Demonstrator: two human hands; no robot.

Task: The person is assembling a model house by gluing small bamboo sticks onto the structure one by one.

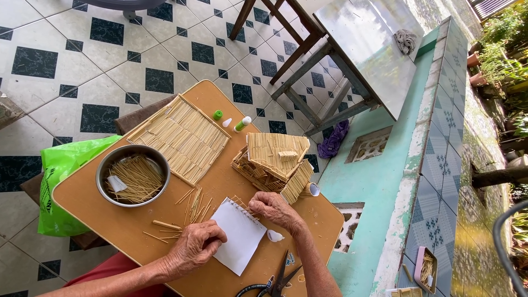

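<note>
My left hand (197, 246) presses down on the left edge of a white sheet of paper (238, 237) lying on the brown wooden board (132, 228). At the paper's upper edge my right hand (275, 209) pinches a short row of thin wooden sticks (240, 203). Just beyond my right hand stands a small model house made of sticks (273, 163). Loose sticks (193, 205) lie between the paper and a metal bowl (132, 175) filled with more sticks. A flat woven stick panel (183, 135) rests on the far side of the board.
A glue bottle with a green cap (241, 124) lies near the board's far edge. Black-handled scissors (275, 282) sit at the near edge. A green plastic bag (60, 165) hangs at the left. A metal-topped table (367, 38) and a teal low wall (385, 165) stand to the right.
</note>
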